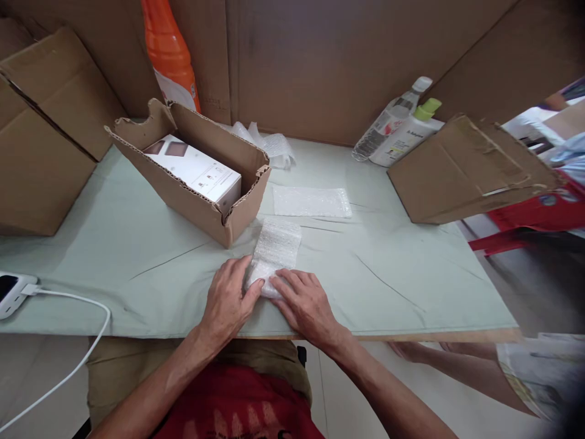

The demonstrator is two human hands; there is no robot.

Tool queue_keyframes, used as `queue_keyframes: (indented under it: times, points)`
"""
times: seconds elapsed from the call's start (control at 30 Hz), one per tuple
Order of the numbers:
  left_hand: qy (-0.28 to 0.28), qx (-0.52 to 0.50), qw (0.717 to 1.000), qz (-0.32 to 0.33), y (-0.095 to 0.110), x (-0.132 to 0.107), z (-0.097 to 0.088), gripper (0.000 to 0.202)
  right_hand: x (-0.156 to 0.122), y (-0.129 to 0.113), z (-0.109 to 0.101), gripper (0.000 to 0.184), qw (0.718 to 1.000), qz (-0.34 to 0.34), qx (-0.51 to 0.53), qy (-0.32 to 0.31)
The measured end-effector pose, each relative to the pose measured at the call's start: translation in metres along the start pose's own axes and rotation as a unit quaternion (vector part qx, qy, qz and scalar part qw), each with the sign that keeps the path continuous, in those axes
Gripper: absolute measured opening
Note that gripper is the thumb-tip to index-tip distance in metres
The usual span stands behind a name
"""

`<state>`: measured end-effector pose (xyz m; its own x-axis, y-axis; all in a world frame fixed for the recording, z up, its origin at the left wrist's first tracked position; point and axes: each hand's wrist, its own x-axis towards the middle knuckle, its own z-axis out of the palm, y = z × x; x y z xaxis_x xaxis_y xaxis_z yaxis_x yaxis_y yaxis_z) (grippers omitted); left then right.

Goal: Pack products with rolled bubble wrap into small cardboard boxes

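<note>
Near the table's front edge lies a strip of bubble wrap (278,241), its near end folded or rolled into a thick bundle. My left hand (228,296) grips that bundle from the left, thumb on top. From the right, my right hand (301,299) holds it, fingers bent over the wrap. Whether something sits inside the folds is hidden. Just beyond lies a flat bubble wrap piece (312,202). To the left stands an open cardboard box (196,213) with a white printed carton (196,167) in it.
Behind the box are crumpled bubble wrap (274,146) and an orange bottle (169,49). A clear bottle (388,122) and a white bottle (404,137) lean by a cardboard box (461,171). A large carton (46,134) and a cabled white device (13,292) are left. Another person's leg (470,372) shows right.
</note>
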<state>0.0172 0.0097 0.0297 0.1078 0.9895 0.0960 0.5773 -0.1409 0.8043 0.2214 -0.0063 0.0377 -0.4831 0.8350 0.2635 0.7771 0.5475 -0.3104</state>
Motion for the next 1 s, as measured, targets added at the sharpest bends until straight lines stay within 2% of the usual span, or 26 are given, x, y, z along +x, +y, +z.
queue_keyframes:
  times: [0.07,0.13,0.23,0.3,0.33,0.4,0.47,0.53,0.6,0.63,0.7,0.77,0.8,0.83,0.9,0.93,0.97,1.0]
  points:
    - [0.0,-0.155,0.982,-0.11,0.003,-0.014,-0.005,0.049,0.006,0.004,0.003,0.028,0.994,0.062,0.082,0.036]
    - [-0.021,-0.325,0.924,-0.2,0.008,-0.026,-0.009,0.062,0.01,0.002,0.002,0.027,0.971,0.14,0.188,0.053]
    - [-0.059,-0.511,0.825,-0.233,0.019,-0.033,-0.007,0.066,0.011,-0.015,-0.003,0.027,0.915,0.213,0.341,0.016]
    - [-0.069,-0.566,0.785,-0.243,0.024,-0.032,-0.003,0.059,0.008,-0.03,-0.004,0.029,0.886,0.226,0.405,-0.014]
    - [-0.069,-0.58,0.771,-0.254,0.026,-0.031,0.0,0.056,0.005,-0.037,-0.004,0.03,0.882,0.224,0.414,-0.025]
    - [-0.062,-0.596,0.75,-0.28,0.028,-0.031,0.003,0.053,-0.001,-0.043,-0.003,0.028,0.908,0.196,0.37,-0.015]
    - [-0.046,-0.6,0.743,-0.295,0.028,-0.033,0.003,0.055,-0.006,-0.039,-0.004,0.026,0.951,0.161,0.259,0.046]
    - [-0.042,-0.597,0.742,-0.302,0.027,-0.033,-0.002,0.061,-0.009,-0.026,-0.009,0.032,0.964,0.166,0.165,0.127]
    - [-0.061,-0.595,0.742,-0.302,0.027,-0.033,-0.009,0.069,-0.008,-0.009,-0.015,0.048,0.943,0.218,0.189,0.164]
    - [-0.073,-0.596,0.742,-0.297,0.026,-0.033,-0.013,0.072,-0.006,-0.002,-0.017,0.057,0.924,0.244,0.25,0.157]
    - [-0.089,-0.594,0.748,-0.285,0.025,-0.031,-0.018,0.075,0.0,0.005,-0.017,0.066,0.864,0.273,0.413,0.097]
    - [-0.077,-0.569,0.771,-0.276,0.022,-0.028,-0.021,0.07,0.005,0.001,-0.012,0.06,0.805,0.281,0.521,0.042]
    - [-0.062,-0.542,0.794,-0.27,0.02,-0.026,-0.022,0.067,0.007,-0.005,-0.009,0.052,0.799,0.283,0.53,0.036]
    - [-0.039,-0.498,0.827,-0.259,0.018,-0.024,-0.022,0.062,0.009,-0.013,-0.005,0.043,0.81,0.284,0.511,0.045]
    - [0.029,-0.357,0.911,-0.206,0.013,-0.02,-0.021,0.053,0.012,-0.033,0.001,0.031,0.851,0.273,0.443,0.077]
    - [0.07,-0.266,0.948,-0.159,0.011,-0.019,-0.019,0.049,0.014,-0.043,0.004,0.028,0.865,0.258,0.423,0.08]
    - [0.109,-0.171,0.974,-0.1,0.01,-0.018,-0.018,0.045,0.017,-0.051,0.007,0.028,0.871,0.24,0.421,0.076]
    - [0.141,-0.081,0.986,-0.037,0.01,-0.018,-0.015,0.043,0.02,-0.058,0.009,0.029,0.869,0.223,0.437,0.066]
